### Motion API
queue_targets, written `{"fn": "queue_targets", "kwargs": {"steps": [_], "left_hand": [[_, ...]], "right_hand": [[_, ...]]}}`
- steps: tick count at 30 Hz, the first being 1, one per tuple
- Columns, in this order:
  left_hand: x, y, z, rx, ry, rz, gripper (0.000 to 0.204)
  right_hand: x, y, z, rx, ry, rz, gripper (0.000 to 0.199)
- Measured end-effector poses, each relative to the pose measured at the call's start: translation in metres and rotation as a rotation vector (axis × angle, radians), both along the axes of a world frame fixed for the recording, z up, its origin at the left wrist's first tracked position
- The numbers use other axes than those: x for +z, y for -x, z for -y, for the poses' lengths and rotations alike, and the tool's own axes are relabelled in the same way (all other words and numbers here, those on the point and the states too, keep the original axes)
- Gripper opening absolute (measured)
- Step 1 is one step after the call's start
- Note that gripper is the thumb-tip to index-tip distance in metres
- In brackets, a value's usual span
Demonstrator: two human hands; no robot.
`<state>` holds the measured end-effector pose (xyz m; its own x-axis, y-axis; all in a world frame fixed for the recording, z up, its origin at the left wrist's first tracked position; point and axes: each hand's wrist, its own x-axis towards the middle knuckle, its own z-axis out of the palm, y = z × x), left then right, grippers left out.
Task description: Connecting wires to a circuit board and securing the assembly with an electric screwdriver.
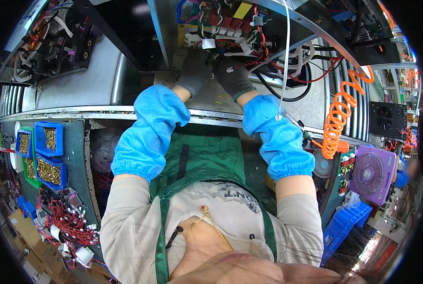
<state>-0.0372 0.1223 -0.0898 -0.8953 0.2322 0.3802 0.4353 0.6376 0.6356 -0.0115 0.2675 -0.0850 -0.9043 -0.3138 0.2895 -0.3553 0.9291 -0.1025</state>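
Both my hands wear dark grey gloves and meet at the lower front of an open metal-framed unit (160, 33) full of wiring. My left hand (195, 72) is closed, its fingertips beside a small dark piece too tiny to name. Close against it, my right hand (236, 78) is closed too, with its fingers bent in toward the same spot. What they grip is hidden by the gloves. Just above them hang white connectors (208, 43), twisted red and black wires (260, 42) and a circuit board with a yellow-topped part (242, 10).
A metal roller conveyor edge (69, 115) runs in front of me. Blue bins of brass screws (50, 171) and red wire bundles (67, 215) lie at left. At right are a coiled orange air hose (336, 120), a purple fan (368, 173) and a blue crate (344, 227).
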Motion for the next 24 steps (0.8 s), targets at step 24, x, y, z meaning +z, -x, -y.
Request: {"fn": "queue_targets", "kwargs": {"steps": [24], "left_hand": [[0.014,0.002,-0.007,0.106,0.057,0.166,0.026]], "right_hand": [[-0.009,-0.009,0.025,-0.265,-0.077,-0.153,0.024]]}}
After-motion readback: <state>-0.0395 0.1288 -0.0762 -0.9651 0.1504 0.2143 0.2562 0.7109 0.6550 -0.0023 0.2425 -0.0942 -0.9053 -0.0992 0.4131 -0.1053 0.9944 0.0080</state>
